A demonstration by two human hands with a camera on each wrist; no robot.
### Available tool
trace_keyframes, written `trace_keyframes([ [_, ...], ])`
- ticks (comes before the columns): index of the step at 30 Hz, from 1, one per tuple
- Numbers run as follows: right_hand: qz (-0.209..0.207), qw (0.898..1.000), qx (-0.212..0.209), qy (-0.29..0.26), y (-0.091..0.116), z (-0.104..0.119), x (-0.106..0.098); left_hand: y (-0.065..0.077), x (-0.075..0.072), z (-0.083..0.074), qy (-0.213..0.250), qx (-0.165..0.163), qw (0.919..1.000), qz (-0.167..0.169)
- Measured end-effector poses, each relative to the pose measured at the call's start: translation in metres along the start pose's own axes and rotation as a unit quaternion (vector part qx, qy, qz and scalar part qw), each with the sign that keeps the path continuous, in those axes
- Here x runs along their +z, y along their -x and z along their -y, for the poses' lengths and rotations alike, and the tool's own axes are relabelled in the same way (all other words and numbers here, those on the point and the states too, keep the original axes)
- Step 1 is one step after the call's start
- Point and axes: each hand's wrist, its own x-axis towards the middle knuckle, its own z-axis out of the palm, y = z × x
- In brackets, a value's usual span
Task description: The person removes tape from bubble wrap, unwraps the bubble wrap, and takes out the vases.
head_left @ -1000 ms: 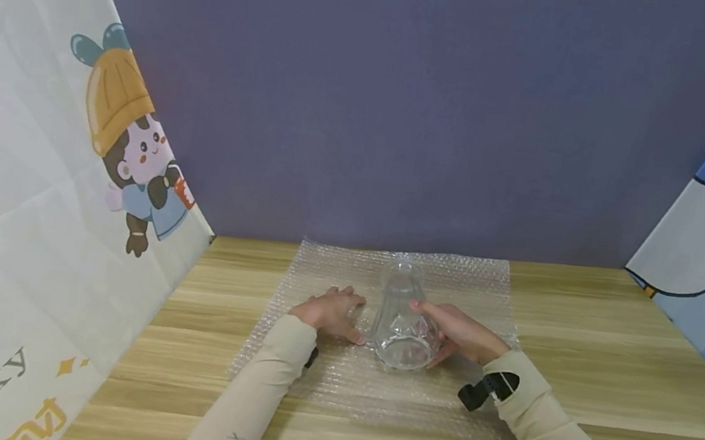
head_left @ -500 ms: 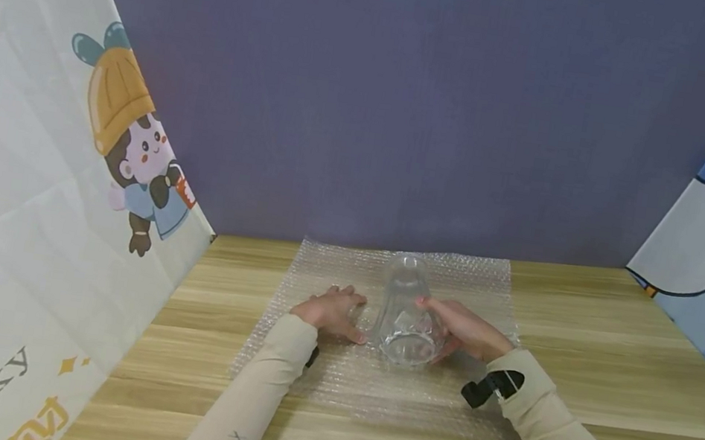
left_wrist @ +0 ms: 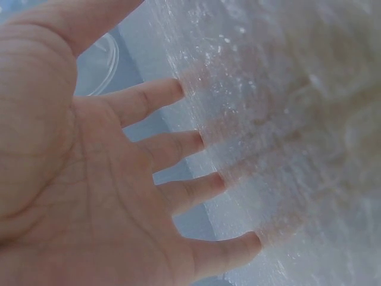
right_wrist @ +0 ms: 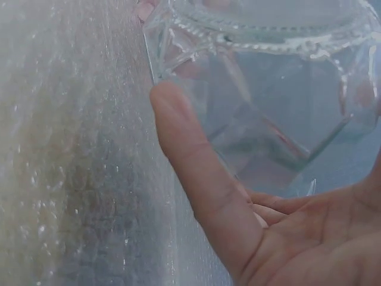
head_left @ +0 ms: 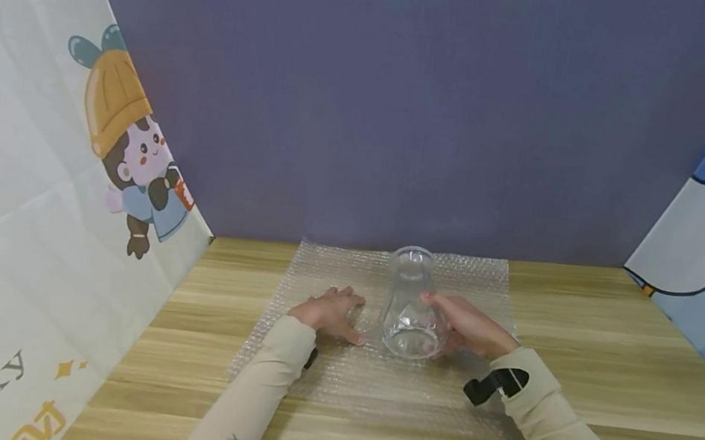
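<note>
Left hand (head_left: 329, 313) spread on bubble wrap (head_left: 363, 387), right hand (head_left: 471, 325) grips a clear, faceted, tapering vase (head_left: 410, 314).

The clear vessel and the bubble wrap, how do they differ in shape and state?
The clear vessel is hollow and rounded, while the bubble wrap is a flat, wider sheet. The right hand grips the clear vessel; the bubble wrap lies spread on the table. Both are see-through.

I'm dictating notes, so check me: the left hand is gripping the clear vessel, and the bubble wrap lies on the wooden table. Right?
One thing is wrong: the right hand grips the clear vessel, as the head view shows. The bubble wrap does lie on the wooden table.
</note>
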Motion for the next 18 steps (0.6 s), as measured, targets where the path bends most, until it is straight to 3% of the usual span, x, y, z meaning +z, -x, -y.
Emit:
trace_keyframes([
  [18,0.012,0.999,-0.012,-0.038,0.0011,-0.0006,-0.0065,-0.0014,0.001,0.0019,-0.002,-0.002,1.0,-0.002],
])
